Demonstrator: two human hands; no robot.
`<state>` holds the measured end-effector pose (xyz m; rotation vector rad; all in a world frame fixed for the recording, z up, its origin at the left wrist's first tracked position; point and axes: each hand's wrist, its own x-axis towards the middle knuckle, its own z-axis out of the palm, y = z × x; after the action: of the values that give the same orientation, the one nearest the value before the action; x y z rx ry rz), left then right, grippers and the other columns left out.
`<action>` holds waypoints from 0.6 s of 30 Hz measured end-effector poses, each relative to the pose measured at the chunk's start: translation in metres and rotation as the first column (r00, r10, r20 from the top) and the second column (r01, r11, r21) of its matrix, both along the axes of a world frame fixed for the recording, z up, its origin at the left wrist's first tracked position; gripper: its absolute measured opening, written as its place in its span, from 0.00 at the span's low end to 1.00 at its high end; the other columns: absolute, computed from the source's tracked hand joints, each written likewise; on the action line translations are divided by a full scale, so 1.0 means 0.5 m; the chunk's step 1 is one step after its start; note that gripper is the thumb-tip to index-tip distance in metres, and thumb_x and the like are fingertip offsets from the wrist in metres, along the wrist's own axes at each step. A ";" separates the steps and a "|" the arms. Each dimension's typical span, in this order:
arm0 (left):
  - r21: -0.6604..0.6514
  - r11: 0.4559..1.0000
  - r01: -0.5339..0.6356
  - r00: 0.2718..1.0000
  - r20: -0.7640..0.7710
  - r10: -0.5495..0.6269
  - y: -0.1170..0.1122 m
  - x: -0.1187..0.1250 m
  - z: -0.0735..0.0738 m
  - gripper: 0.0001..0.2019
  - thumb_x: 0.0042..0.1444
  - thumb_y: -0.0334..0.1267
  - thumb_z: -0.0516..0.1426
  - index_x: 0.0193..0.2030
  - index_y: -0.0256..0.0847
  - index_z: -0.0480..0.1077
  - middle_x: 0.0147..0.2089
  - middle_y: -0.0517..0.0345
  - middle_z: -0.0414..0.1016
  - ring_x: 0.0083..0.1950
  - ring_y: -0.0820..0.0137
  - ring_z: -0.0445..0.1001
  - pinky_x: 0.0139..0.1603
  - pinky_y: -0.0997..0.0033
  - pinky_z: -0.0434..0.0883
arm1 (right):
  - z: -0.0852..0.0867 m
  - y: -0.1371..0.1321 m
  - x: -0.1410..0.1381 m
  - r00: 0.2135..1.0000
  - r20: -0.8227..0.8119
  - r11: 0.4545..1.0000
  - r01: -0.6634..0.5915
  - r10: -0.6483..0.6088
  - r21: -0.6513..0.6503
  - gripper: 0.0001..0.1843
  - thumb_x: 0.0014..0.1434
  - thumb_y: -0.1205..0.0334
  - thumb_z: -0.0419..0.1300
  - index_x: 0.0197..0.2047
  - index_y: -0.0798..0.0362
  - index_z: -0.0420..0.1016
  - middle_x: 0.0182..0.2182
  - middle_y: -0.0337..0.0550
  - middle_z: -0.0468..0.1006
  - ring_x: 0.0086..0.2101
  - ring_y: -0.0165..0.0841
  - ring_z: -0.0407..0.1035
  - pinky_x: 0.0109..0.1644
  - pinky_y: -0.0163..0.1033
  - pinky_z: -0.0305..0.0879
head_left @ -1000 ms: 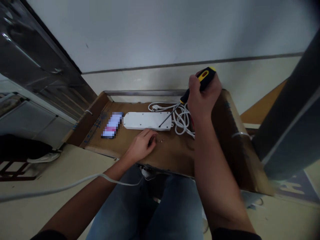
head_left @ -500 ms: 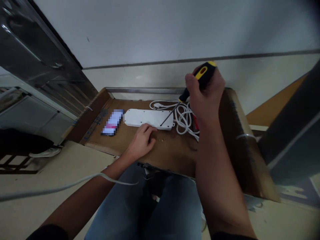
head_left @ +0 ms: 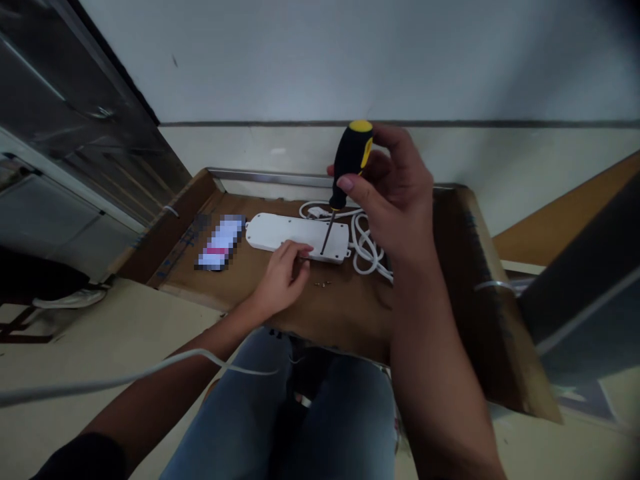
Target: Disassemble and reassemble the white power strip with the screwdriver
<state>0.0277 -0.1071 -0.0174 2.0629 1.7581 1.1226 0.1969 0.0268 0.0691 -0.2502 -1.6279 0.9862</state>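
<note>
You've got the screwdriver [head_left: 350, 157] in your right hand [head_left: 400, 197], clamped between thumb and fingers on the handle, shaft slanting down to the left, tip at the near side of the white power strip [head_left: 287, 230], towards its right end. Tip looks to be at a screw hole, too small to confirm it's seated. Strip lies flat on the brown tabletop [head_left: 345, 323], long side across in front of you, holes facing up, cord end on the right. Your left hand [head_left: 285, 277] is at the near long edge, fingers bent, thumb close below them; can't tell if they're together on something small or just resting at the strip. Loose small screws [head_left: 323, 284] lie in front of the strip, just right of that hand. White cord [head_left: 367, 273] loops by the right end, phone [head_left: 220, 243] lies just left of the strip. Step in hand, my read: screwdriver work on a near-side fastener; can't tell turning in from backing out. Next move calls for keeping the tip square in its hole, light downward push, handle turned by your fingers, and the left hand bracing the strip so it doesn't slide. Mind the loose screws; a sleepy wrist could scatter them.
</note>
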 end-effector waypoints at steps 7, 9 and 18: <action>0.257 0.921 0.292 0.915 0.207 -0.347 0.139 0.004 0.127 0.22 0.73 0.57 0.53 0.45 0.40 0.77 0.45 0.53 0.78 0.48 0.68 0.76 0.52 0.65 0.76 | -0.020 0.004 -0.007 0.990 0.019 0.987 -0.136 0.138 -0.082 0.28 0.69 0.43 0.61 0.67 0.42 0.68 0.54 0.41 0.79 0.55 0.33 0.77 0.55 0.42 0.80; 0.246 0.894 0.374 0.866 0.253 -0.431 0.184 -0.008 0.153 0.26 0.70 0.62 0.55 0.41 0.39 0.77 0.39 0.58 0.77 0.45 0.69 0.77 0.49 0.66 0.76 | -0.025 0.012 -0.003 0.993 0.047 0.989 -0.102 0.107 -0.103 0.27 0.69 0.42 0.61 0.67 0.39 0.69 0.60 0.39 0.77 0.60 0.35 0.75 0.64 0.45 0.78; 0.208 0.716 0.667 0.495 0.593 -0.634 0.253 -0.038 0.184 0.23 0.56 0.52 0.71 0.49 0.36 0.81 0.42 0.60 0.82 0.47 0.70 0.83 0.53 0.65 0.80 | -0.007 -0.016 0.022 0.982 0.174 0.998 0.070 -0.070 0.004 0.21 0.72 0.45 0.58 0.66 0.29 0.74 0.65 0.31 0.73 0.66 0.36 0.70 0.73 0.49 0.72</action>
<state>0.0086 0.0196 0.0748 1.7314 0.5611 1.2572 0.2079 0.0186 0.0657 -0.4025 -1.7645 0.9331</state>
